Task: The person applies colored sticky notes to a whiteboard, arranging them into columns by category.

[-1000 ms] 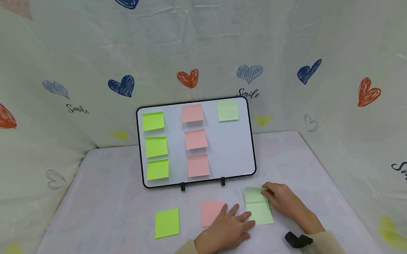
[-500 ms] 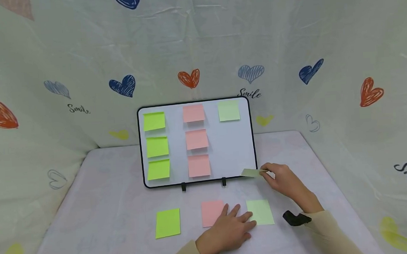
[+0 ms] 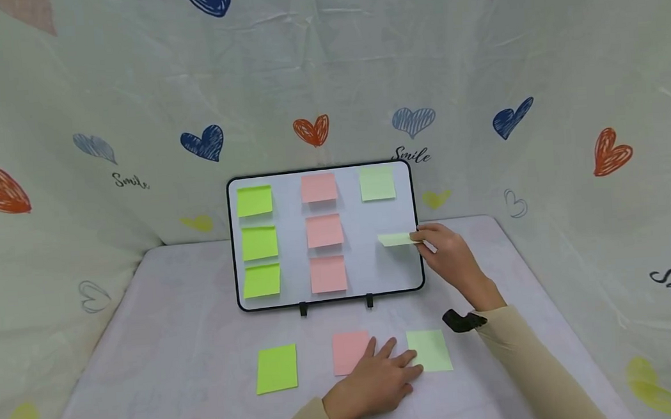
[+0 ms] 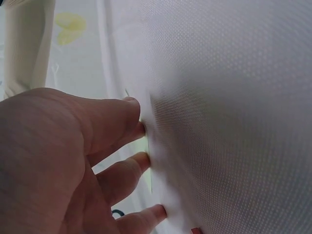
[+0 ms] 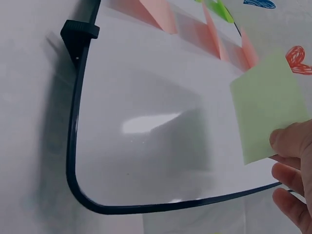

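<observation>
My right hand [image 3: 444, 254] pinches a pale green sticky note [image 5: 268, 105] by its edge between thumb and fingers, in front of the right part of the whiteboard [image 3: 382, 267]. Seen from the head, the held note is nearly edge-on, lower than the pale green note [image 3: 377, 184] stuck at the board's top right. My left hand [image 3: 374, 377] rests on the table with fingers spread. Its fingertips touch the left edge of a pale green note pad [image 3: 430, 350] and overlap a pink pad [image 3: 348, 349]. In the left wrist view, the fingers [image 4: 122, 178] reach down to the cloth.
Bright green notes [image 3: 259, 243] form the board's left column, and pink notes [image 3: 324, 230] the middle one. A bright green pad [image 3: 277, 369] lies on the table at left. Black feet [image 3: 303, 309] support the board. A heart-printed curtain [image 3: 350, 74] stands behind.
My right hand has peeled the top pale green note off its pad and lifted it up and forward to the whiteboard. The left hand has stayed in place.
</observation>
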Demonstrator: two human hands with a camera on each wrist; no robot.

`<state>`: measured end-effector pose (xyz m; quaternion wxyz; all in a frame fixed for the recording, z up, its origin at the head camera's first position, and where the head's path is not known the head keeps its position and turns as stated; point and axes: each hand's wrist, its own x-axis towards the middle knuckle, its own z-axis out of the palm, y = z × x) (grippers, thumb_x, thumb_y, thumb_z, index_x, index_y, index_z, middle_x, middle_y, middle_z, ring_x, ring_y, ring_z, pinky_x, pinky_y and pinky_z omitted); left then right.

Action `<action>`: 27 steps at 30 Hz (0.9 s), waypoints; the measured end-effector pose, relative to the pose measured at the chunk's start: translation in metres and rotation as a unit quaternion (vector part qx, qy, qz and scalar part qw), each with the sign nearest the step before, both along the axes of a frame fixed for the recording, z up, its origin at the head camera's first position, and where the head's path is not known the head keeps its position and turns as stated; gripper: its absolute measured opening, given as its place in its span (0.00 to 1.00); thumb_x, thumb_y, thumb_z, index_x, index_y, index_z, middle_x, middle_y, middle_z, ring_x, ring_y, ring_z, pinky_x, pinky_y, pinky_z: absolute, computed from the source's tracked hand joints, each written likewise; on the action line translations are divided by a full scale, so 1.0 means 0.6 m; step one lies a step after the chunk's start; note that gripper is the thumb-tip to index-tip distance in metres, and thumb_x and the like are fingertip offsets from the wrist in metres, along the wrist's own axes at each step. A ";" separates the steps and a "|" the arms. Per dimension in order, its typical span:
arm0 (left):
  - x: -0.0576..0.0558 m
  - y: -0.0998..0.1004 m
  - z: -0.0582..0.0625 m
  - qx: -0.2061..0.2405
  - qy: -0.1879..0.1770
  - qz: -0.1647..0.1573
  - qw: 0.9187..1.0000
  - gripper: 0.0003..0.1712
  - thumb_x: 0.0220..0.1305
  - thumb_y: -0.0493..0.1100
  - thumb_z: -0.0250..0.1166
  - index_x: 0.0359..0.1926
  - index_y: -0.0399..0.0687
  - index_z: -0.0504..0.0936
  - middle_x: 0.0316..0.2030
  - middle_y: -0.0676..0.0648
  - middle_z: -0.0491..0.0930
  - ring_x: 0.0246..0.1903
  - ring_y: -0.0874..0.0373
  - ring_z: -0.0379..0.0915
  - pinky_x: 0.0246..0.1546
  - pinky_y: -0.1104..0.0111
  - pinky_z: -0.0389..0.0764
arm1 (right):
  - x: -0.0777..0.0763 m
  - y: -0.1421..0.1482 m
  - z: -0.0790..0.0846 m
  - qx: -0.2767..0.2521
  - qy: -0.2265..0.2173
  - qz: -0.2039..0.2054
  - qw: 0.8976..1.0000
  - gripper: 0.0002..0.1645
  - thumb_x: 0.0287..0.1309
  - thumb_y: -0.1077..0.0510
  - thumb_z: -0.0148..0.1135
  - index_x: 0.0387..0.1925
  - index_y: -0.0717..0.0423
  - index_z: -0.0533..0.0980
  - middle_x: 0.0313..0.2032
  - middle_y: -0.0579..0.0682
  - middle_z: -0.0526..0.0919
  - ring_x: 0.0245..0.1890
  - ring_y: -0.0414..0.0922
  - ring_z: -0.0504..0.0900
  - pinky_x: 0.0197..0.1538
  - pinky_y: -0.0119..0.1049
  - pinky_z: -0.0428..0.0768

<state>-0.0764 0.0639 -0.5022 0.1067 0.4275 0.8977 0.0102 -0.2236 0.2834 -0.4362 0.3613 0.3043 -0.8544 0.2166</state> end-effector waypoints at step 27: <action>0.003 0.000 -0.003 0.008 0.024 0.003 1.000 0.24 0.75 0.55 0.60 0.69 0.75 0.74 0.72 0.64 0.70 0.73 0.50 0.66 0.64 0.45 0.76 | -0.073 -0.052 0.010 -0.052 0.015 -0.014 0.998 0.09 0.54 0.75 0.70 0.38 0.68 0.86 0.41 0.61 0.90 0.47 0.59 0.87 0.46 0.49 0.88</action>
